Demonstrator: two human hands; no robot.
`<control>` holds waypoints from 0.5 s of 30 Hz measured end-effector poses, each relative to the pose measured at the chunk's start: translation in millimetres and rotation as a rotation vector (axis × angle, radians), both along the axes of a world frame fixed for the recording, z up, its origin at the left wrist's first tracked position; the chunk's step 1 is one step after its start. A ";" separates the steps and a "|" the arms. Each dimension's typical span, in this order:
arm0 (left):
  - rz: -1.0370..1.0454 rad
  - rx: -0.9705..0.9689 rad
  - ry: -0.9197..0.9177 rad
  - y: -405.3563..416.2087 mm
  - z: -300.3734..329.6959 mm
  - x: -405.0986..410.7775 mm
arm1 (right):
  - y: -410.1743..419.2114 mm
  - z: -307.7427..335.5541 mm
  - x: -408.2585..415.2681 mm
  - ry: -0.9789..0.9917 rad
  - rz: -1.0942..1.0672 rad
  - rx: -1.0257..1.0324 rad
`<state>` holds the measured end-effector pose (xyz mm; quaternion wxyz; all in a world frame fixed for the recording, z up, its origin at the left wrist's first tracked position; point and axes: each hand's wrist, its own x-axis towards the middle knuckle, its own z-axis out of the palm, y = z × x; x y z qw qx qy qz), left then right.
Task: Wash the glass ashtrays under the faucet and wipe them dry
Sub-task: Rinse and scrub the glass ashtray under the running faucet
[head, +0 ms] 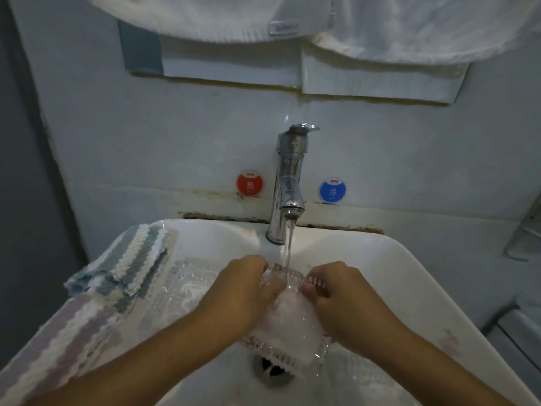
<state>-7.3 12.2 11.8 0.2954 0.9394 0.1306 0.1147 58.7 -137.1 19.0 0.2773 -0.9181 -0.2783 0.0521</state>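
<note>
I hold a square ribbed glass ashtray over the white sink, tilted under the running stream from the chrome faucet. My left hand grips its left side with fingers curled over the rim. My right hand grips the right side, fingertips over the toothed edge. Water splashes white across the glass. A second glass ashtray lies on the sink's left ledge.
A blue-and-white striped cloth lies on the sink's left corner, and a pale purple striped cloth drapes over the left edge. The drain sits below the ashtray. White towels hang above. Red and blue stickers flank the faucet.
</note>
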 end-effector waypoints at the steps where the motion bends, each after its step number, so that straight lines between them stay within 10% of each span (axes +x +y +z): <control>1: -0.029 0.031 0.016 -0.4 -1.1 1.7 | -1.0 1.6 -0.5 -0.005 -0.008 -0.024; 15: -0.101 -0.047 -0.020 -10.6 -22.5 5.4 | -6.7 6.6 -2.1 0.014 -0.047 -0.127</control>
